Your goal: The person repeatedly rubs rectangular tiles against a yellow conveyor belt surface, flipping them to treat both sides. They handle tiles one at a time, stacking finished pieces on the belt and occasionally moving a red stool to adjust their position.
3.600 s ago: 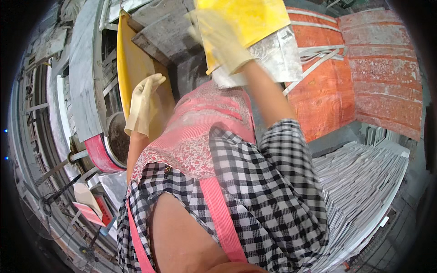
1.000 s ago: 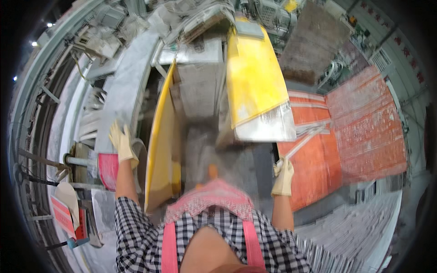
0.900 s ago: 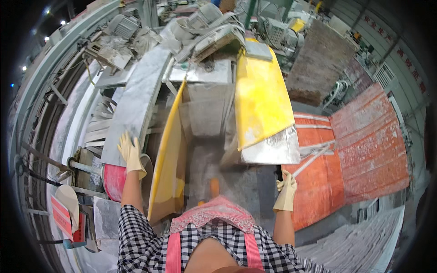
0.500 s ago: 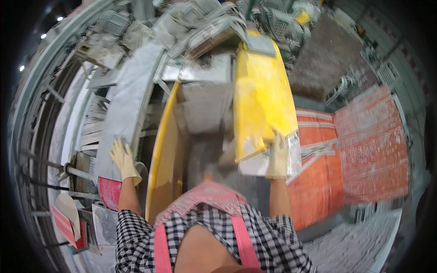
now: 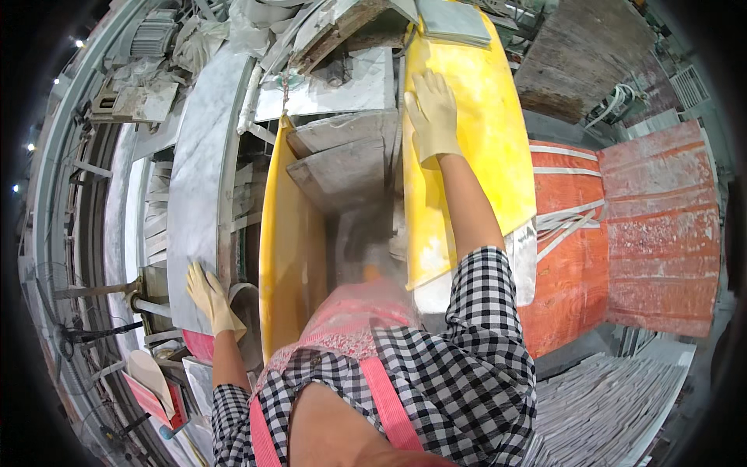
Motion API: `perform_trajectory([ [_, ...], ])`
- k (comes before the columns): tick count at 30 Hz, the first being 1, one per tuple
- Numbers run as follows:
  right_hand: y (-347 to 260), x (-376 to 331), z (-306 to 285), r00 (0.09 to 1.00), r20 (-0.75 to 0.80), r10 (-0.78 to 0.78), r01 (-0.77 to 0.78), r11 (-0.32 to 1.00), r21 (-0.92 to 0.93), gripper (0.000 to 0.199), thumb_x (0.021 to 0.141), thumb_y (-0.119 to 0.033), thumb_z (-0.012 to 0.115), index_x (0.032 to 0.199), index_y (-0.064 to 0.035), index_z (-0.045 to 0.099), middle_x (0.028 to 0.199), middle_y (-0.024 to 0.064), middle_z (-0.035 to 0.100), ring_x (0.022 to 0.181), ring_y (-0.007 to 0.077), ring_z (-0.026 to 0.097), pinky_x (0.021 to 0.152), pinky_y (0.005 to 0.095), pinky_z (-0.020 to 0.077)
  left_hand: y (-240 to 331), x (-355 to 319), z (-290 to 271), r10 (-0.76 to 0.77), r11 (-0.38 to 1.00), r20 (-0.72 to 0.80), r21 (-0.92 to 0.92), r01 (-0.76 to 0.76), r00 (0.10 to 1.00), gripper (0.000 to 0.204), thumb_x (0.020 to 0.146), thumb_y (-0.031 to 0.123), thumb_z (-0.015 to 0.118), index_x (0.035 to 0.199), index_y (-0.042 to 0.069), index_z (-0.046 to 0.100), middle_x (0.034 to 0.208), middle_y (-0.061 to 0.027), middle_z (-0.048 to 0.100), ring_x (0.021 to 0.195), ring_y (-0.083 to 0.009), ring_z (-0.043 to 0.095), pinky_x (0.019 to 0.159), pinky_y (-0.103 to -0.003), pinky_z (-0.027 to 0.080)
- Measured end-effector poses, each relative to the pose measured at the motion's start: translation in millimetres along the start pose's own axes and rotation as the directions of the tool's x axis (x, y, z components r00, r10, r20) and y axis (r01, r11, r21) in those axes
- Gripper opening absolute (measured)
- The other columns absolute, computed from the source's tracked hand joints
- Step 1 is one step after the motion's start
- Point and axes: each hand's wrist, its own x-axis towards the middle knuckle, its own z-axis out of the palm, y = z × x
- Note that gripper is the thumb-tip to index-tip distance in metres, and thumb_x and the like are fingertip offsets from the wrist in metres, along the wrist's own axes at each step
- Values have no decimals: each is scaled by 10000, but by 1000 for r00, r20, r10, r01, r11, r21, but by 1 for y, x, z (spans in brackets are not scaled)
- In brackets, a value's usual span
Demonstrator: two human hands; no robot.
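My left hand (image 5: 210, 300), in a cream glove, lies with fingers stretched out on the near end of a long grey-white veined stone slab (image 5: 206, 171). A yellow-topped surface (image 5: 486, 148) stands to the right, scuffed with white patches. On its far left part my right hand (image 5: 433, 117) rests flat, also gloved, fingers a little apart and nothing in them. A pale sheet (image 5: 436, 299) shows along the near end of the yellow top. Between my hands a yellow upright panel (image 5: 292, 257) borders a dark gap in front of my pink apron.
Grey boards (image 5: 342, 167) lean at the far end of the gap. A stack of grey sheets (image 5: 455, 23) sits on the yellow top's far end. Orange boards (image 5: 564, 257) with white straps are at right, above stacked thin strips (image 5: 615, 409). A fan (image 5: 74, 342) is at left.
My right hand has moved away from me, from the near edge of the yellow top to its far left part. My left hand stays on the slab, slightly nearer me in view.
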Motion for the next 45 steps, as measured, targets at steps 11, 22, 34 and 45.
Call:
perform_trajectory([
  [11,64,52,127,982,190,-20,99,905,-414,519,947,-223,509,1448,-87,521,1529,169,478,1430,328,410,1131,479,321,29,-4,-41,-19,996,29,-85,22,999,477,1056,212,428,1472,-20,466,1512,-278,448,1404,-451,397,1185,-512,271],
  [22,85,64,195,977,110,182,-102,855,-508,667,980,-312,486,1566,-35,331,1536,299,382,1356,469,414,1164,501,335,27,-7,-37,-66,995,54,-69,70,996,473,1040,202,449,1447,-34,490,1497,-275,470,1397,-462,401,1193,-521,274],
  [34,-1,-117,-34,962,270,32,-12,997,-75,534,958,-320,587,1429,-73,536,1484,192,511,1396,376,440,1157,524,309,1,0,1,-46,997,-7,60,46,999,477,996,228,508,1398,-27,547,1444,-265,531,1360,-431,456,1152,-514,317],
  [45,11,-273,-194,892,-83,444,-449,891,-61,383,966,-284,595,1283,-78,663,1287,173,659,1231,349,583,1055,443,434,-3,14,16,-55,996,-12,-68,54,998,504,998,337,480,1384,23,558,1437,-211,546,1340,-384,468,1117,-500,340],
])
